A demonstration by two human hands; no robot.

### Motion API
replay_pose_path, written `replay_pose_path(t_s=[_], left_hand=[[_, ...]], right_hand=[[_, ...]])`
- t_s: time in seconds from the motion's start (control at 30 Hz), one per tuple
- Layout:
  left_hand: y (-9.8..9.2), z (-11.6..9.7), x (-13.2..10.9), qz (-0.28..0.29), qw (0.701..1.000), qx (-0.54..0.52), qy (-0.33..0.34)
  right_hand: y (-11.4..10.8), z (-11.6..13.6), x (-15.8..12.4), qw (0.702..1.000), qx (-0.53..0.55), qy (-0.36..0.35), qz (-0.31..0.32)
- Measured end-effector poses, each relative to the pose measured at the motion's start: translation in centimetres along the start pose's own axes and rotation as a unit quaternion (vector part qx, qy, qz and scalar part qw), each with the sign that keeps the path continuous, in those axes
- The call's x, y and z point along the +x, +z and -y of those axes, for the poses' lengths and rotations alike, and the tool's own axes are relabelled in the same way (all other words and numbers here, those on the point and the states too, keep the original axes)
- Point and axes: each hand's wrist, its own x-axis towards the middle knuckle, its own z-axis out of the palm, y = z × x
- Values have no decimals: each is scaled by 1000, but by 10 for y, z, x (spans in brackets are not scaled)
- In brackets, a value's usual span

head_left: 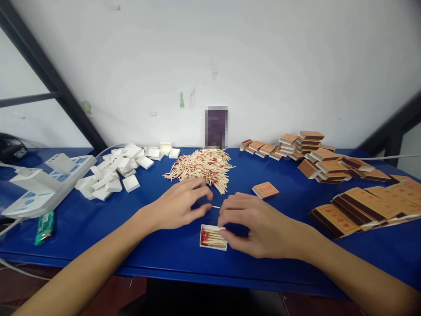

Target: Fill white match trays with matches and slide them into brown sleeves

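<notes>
My left hand [184,202] is over the blue table, its thumb and fingertips drawn together at one end of a single matchstick [215,206]. Just right of that stick is my right hand [255,224], fingers curled and thumb apart from them. The right thumb reaches the right edge of a small white matchbox tray [213,248], partly covering it. Inside the tray lie several matches [213,237], their red heads to the left. Beyond both hands a large loose heap of matches [202,166] spreads toward the wall.
White empty trays [113,171] are piled at left, near a power strip [55,186] and a green packet [44,228]. One matchbox sleeve [265,189] lies right of the heap. More sleeves [324,164] are stacked at far right, with another row [365,206] nearer.
</notes>
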Motion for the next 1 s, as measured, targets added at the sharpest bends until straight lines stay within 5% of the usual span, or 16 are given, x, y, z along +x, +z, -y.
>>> replay_pose_path(t_s=[0.27, 0.43, 0.6, 0.73, 0.83, 1.0], left_hand=[[18, 12, 4, 57, 998, 34, -15], [5, 10, 2, 53, 998, -29, -31], [-21, 3, -2, 103, 978, -180, -20], [-19, -5, -2, 158, 967, -202, 4], [-8, -6, -1, 155, 970, -189, 14], [-4, -2, 1, 94, 982, -161, -16]], right_hand=[[5, 3, 5, 995, 29, 42, 82], [5, 3, 7, 993, 40, 51, 96], [4, -1, 5, 996, 36, 34, 75], [-2, -4, 4, 998, 51, 22, -23], [-4, -4, 3, 996, 69, 20, -44], [1, -2, 3, 996, 64, 36, 58]])
